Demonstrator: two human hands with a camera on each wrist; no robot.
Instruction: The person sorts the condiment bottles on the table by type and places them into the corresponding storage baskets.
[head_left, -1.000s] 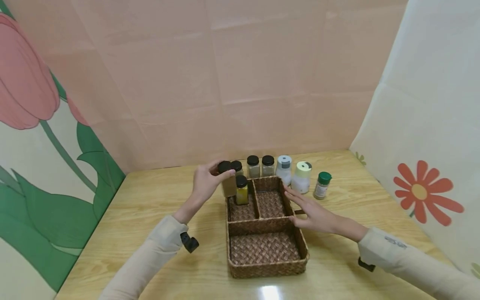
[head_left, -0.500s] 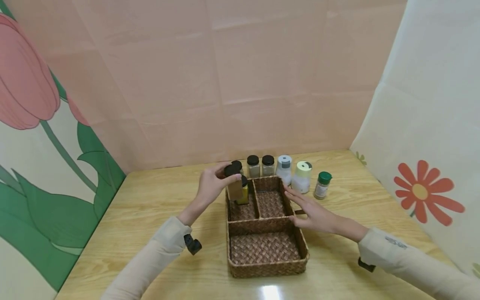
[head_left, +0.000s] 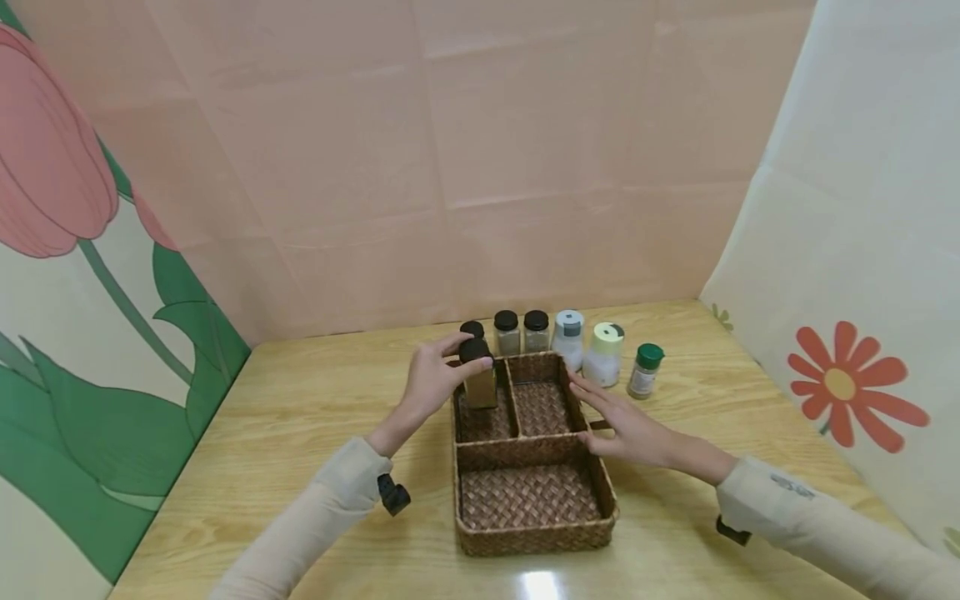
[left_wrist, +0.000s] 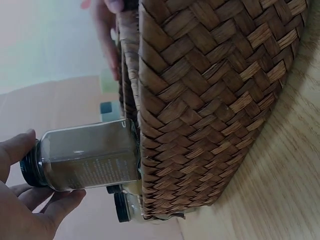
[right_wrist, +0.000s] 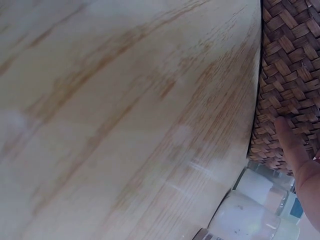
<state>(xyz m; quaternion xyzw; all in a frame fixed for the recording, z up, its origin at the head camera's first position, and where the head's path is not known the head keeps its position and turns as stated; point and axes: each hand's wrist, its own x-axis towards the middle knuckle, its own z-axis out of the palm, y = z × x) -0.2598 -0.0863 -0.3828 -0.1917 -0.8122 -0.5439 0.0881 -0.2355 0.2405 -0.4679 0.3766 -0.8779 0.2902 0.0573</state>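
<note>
Wooden tabletop [head_left: 315, 467], near edge: a woven basket [head_left: 534, 537] is set near the middle, with one wide compartment toward the near edge and two small compartments behind it.

Right hand [head_left: 626, 425]: laid flat against the basket's right rim, fingers [right_wrist: 290, 145] straight and relaxed, nothing held. In the right wrist view one finger is seen touching the woven wall.

Left hand [head_left: 435, 383]: placed at the basket's left side, fingers [head_left: 472, 367] and thumb curled round a square glass spice jar [head_left: 478, 379] with a black cap. The jar is held upright over the far-left small compartment; its base is seen at rim level in the left wrist view [left_wrist: 90, 155], close against the basket's outer weave. Whether the base rests on the compartment floor cannot be told. A second jar in that compartment is mostly hidden behind it.

Toward the far edge, just behind the basket, a row is noted, left to right: black-capped jar [head_left: 472, 328], two more black-capped jars [head_left: 507, 332] [head_left: 536, 330], a white shaker with grey top [head_left: 567, 337], a white shaker with pale yellow top [head_left: 603, 354], a green-capped bottle [head_left: 645, 369].
</note>
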